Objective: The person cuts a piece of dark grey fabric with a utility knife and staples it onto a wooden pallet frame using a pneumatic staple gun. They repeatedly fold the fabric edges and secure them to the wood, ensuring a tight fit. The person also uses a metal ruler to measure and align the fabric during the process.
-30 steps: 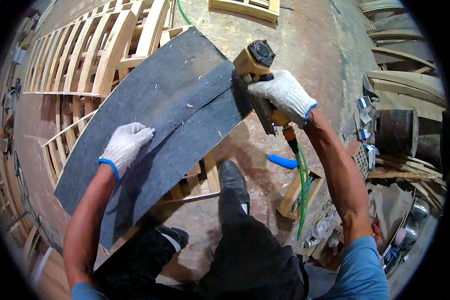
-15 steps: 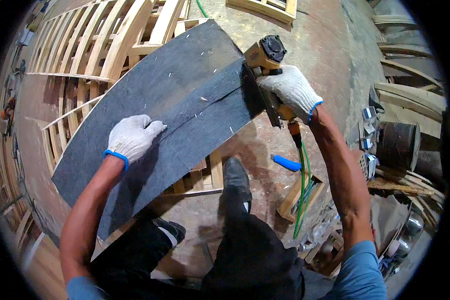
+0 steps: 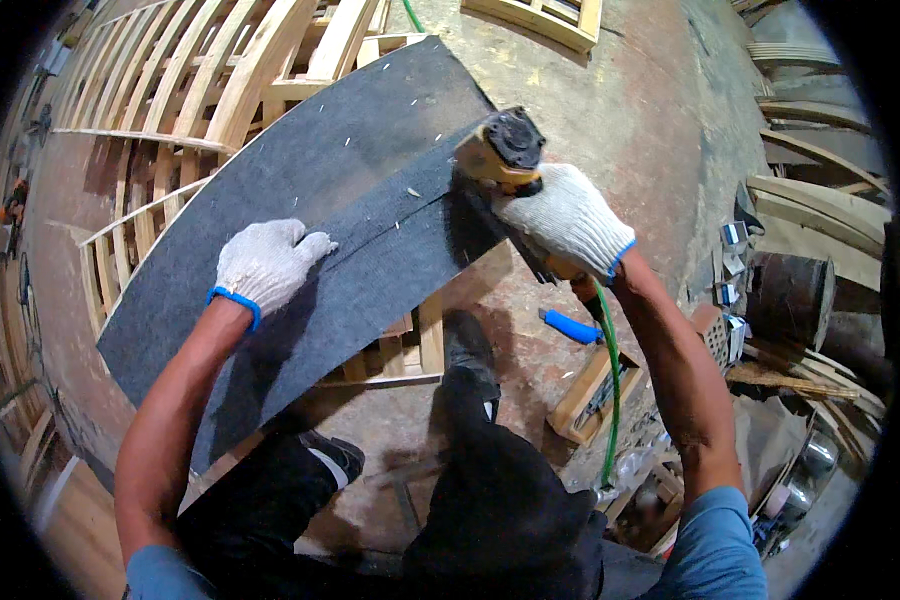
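Dark grey fabric covers a curved wooden frame in front of me, with a fold running lengthwise across it. My left hand, in a white knit glove with a blue cuff, rests on the fabric, its fingers curled and pinched at the near end of the fold. My right hand, gloved likewise, is wrapped around the handle of a yellow and black air stapler. The stapler's nose is over the fabric's right end; its contact point is hidden. A green air hose hangs from the handle. Small pale bits, perhaps staples, are scattered on the fabric.
Slatted wooden frames stand at the far left. On the floor to the right lie a blue utility knife and a small wooden box. Curved wood pieces, small boxes and a dark drum line the right side.
The stapler in my right hand has moved a little left and nearer, along the fold, and tilted. My left hand stays at nearly the same place on the fabric.
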Demonstrator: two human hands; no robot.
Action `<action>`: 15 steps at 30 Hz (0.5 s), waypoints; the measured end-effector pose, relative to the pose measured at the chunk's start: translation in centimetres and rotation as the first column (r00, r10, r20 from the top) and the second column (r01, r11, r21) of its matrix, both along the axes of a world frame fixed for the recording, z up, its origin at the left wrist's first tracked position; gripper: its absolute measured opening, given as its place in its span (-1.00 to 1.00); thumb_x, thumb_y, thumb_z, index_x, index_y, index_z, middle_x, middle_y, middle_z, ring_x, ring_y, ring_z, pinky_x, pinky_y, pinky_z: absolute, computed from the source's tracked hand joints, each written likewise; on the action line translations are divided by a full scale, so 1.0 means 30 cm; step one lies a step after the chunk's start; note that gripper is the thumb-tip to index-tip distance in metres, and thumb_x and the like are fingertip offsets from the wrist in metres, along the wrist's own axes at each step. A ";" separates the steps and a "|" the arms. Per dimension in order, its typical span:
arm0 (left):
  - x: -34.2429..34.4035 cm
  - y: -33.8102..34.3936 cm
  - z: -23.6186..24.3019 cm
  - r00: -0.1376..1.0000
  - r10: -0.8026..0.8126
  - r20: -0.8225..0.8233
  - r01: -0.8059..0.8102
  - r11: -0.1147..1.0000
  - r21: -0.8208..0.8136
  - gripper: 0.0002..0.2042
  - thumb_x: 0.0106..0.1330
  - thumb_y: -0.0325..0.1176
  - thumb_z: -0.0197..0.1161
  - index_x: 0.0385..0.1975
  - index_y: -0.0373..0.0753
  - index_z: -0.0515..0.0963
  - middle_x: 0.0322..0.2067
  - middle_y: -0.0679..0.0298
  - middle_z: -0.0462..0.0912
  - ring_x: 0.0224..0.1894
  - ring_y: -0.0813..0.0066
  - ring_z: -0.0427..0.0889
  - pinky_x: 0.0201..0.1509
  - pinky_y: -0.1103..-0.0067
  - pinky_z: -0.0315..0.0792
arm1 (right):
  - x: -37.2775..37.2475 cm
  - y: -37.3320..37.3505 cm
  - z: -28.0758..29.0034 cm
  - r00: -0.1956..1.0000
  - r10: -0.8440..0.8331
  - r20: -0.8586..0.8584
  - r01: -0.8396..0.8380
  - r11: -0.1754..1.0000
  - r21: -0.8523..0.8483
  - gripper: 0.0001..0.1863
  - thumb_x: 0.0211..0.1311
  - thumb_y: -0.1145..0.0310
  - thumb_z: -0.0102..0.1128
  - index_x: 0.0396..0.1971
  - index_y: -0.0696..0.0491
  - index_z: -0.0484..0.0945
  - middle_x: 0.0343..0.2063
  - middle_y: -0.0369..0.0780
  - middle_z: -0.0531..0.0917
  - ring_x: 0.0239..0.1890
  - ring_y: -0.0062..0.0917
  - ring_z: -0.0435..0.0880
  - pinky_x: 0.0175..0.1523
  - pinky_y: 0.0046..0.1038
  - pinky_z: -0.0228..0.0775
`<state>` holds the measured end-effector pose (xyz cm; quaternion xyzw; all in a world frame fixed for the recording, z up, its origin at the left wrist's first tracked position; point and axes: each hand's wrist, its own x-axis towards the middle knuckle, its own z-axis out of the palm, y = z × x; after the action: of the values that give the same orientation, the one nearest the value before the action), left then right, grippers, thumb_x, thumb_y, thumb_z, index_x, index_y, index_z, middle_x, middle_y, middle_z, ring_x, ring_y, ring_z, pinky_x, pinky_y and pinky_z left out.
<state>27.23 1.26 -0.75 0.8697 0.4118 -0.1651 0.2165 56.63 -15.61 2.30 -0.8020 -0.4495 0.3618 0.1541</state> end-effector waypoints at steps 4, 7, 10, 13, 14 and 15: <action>0.020 -0.003 0.013 1.000 -0.012 -0.026 0.011 1.000 -0.013 -0.46 0.36 0.19 0.15 -0.46 -0.26 0.66 -0.41 -0.10 0.68 -0.27 -0.15 0.68 -0.17 0.13 0.48 | 0.003 -0.064 -0.052 0.998 0.005 0.058 -0.003 0.999 -0.037 -0.62 0.17 0.06 0.22 -0.18 0.04 0.70 -0.42 0.07 0.71 -0.35 -0.03 0.72 -0.13 -0.20 0.57; 0.009 0.002 0.022 0.998 -0.003 -0.059 0.001 1.000 -0.029 -0.45 0.36 0.20 0.15 -0.47 -0.25 0.66 -0.41 -0.10 0.68 -0.27 -0.13 0.68 -0.18 0.13 0.49 | -0.007 -0.035 -0.008 0.996 -0.051 -0.068 0.046 0.995 -0.084 -0.62 0.17 0.09 0.24 -0.15 0.03 0.70 -0.42 0.05 0.72 -0.36 -0.07 0.72 -0.12 -0.23 0.57; -0.004 0.002 0.027 0.999 0.005 -0.046 -0.006 1.000 -0.026 -0.45 0.36 0.20 0.15 -0.49 -0.25 0.67 -0.41 -0.09 0.68 -0.27 -0.13 0.69 -0.18 0.13 0.49 | -0.079 0.000 0.067 0.991 -0.023 -0.130 0.017 0.999 -0.048 -0.62 0.14 0.12 0.23 -0.17 0.09 0.69 -0.41 0.05 0.72 -0.36 -0.09 0.71 -0.11 -0.25 0.56; -0.005 -0.002 0.025 0.999 0.006 -0.039 -0.007 1.000 -0.028 -0.45 0.36 0.20 0.15 -0.48 -0.24 0.68 -0.41 -0.08 0.69 -0.27 -0.12 0.69 -0.17 0.12 0.49 | -0.103 0.025 0.007 0.993 0.036 -0.113 -0.037 0.999 -0.004 -0.63 0.15 0.13 0.23 -0.21 0.12 0.69 -0.42 0.04 0.72 -0.35 -0.07 0.71 -0.13 -0.24 0.56; -0.002 0.000 0.023 0.999 0.002 -0.037 -0.004 0.999 -0.032 -0.45 0.37 0.21 0.15 -0.48 -0.24 0.68 -0.41 -0.08 0.69 -0.26 -0.12 0.69 -0.17 0.12 0.49 | -0.113 0.040 -0.015 0.994 0.039 -0.098 -0.042 0.999 -0.024 -0.63 0.15 0.13 0.23 -0.22 0.12 0.69 -0.42 0.04 0.72 -0.35 -0.06 0.72 -0.13 -0.23 0.56; -0.002 0.002 0.018 0.999 -0.010 -0.040 0.008 1.000 -0.029 -0.45 0.37 0.21 0.15 -0.47 -0.24 0.68 -0.41 -0.07 0.69 -0.26 -0.13 0.69 -0.17 0.12 0.49 | -0.120 0.044 -0.039 0.996 0.042 -0.083 -0.046 0.998 -0.044 -0.64 0.15 0.13 0.23 -0.23 0.12 0.69 -0.42 0.04 0.72 -0.35 -0.05 0.72 -0.14 -0.22 0.56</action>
<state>27.18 1.32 -0.23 0.8648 0.4097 -0.1895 0.2201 53.02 -14.30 1.14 -0.7797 -0.4519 0.4080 0.1462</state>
